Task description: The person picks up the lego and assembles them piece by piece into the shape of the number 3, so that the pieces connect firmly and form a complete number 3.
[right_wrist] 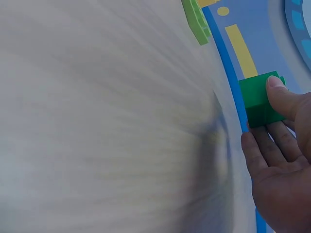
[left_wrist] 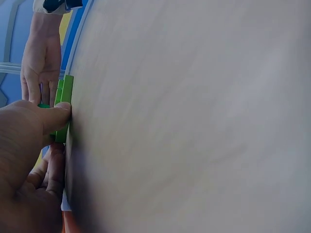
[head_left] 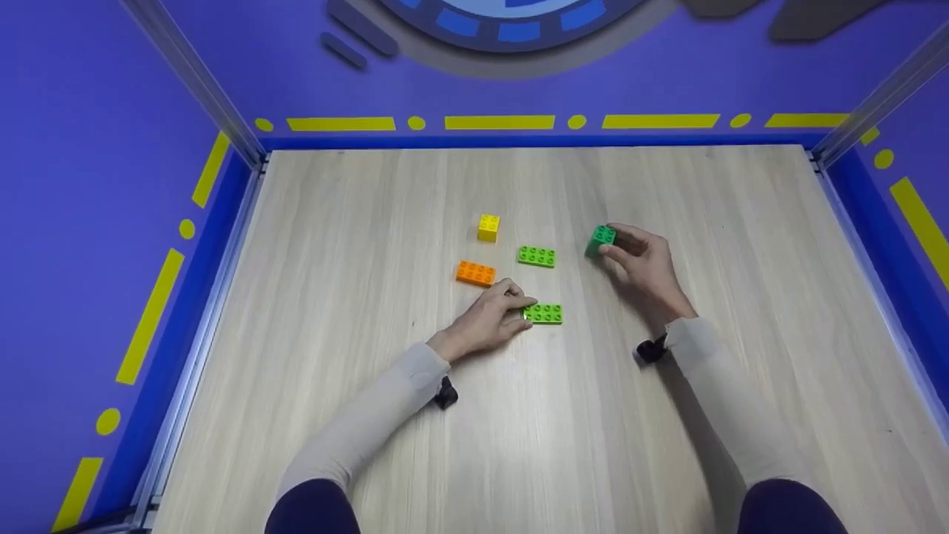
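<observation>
My left hand (head_left: 485,319) pinches the left end of a flat light green brick (head_left: 547,314) between thumb and fingers, close over the table. In the left wrist view the thumb presses on the long side of that light green brick (left_wrist: 67,92). On the right, my right hand (head_left: 649,268) grips a taller dark green brick (head_left: 601,241) by its right side, studs facing up. The right wrist view shows the thumb on one face of the dark green brick (right_wrist: 260,99) and fingers behind it.
Behind the left hand's brick lies a second flat light green brick (head_left: 536,256). An orange brick (head_left: 475,273) sits just beyond the left fingertips, with a small yellow brick (head_left: 488,228) farther back. Blue walls (head_left: 474,96) border the wooden table (head_left: 356,215) at the back and sides.
</observation>
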Available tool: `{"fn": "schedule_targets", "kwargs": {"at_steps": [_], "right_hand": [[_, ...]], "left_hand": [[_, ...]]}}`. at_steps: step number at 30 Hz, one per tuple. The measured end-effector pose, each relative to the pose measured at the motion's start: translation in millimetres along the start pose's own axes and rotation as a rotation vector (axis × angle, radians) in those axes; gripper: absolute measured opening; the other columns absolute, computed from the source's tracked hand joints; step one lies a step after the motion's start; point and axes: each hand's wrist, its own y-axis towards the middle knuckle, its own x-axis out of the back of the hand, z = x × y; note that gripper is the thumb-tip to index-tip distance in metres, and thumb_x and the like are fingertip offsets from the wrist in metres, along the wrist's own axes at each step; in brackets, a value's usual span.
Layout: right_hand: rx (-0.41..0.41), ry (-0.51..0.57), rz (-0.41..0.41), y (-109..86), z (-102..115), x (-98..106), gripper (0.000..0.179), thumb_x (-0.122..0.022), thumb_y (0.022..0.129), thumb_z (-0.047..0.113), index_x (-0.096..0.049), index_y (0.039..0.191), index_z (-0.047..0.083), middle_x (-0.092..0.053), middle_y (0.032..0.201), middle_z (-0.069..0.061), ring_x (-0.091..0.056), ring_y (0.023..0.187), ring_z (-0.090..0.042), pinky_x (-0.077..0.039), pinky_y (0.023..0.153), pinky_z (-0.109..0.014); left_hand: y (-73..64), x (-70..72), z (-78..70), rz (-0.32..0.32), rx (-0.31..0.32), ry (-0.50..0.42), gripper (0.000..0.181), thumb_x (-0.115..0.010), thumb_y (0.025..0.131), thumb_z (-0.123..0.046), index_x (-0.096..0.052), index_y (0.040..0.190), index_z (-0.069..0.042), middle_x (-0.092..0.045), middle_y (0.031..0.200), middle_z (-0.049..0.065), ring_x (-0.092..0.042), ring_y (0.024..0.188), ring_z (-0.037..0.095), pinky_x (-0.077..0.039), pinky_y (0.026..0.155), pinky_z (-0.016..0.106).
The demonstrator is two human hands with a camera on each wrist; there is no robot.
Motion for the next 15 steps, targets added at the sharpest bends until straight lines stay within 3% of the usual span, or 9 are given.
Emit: {"fn": "schedule_targets", "kwargs": {"at_steps": [8,15], "right_hand": [[0.027,0.021,0.017,-6.3,-5.6,-7.1,0.050,-0.076,0.100,0.013,-0.062,0.147,0.001,-0.067,0.142,-0.023,-0.067,0.127,-0.020,-0.051,0.098,-0.013],[0.018,-0.020,0.026,-13.6,-2.6,-13.0,0.050,-0.076,0.100,0.012,-0.063,0.147,0.001,-0.069,0.141,-0.019,-0.068,0.122,-0.010,-0.050,0.097,-0.010]], "left_hand": [[-2.1,-0.5,4.1,-0.006,0.015,-0.053,0.046,-0.074,0.103,-0.024,-0.066,0.146,-0.010,-0.055,0.125,0.003,-0.052,0.115,0.017,-0.046,0.108,0.035],[-1.1,-1.3,8.9,-0.008,-0.016,-0.062,0.045,-0.074,0.103,-0.023,-0.067,0.145,-0.008,-0.056,0.123,0.005,-0.053,0.115,0.018,-0.046,0.108,0.035]]}}
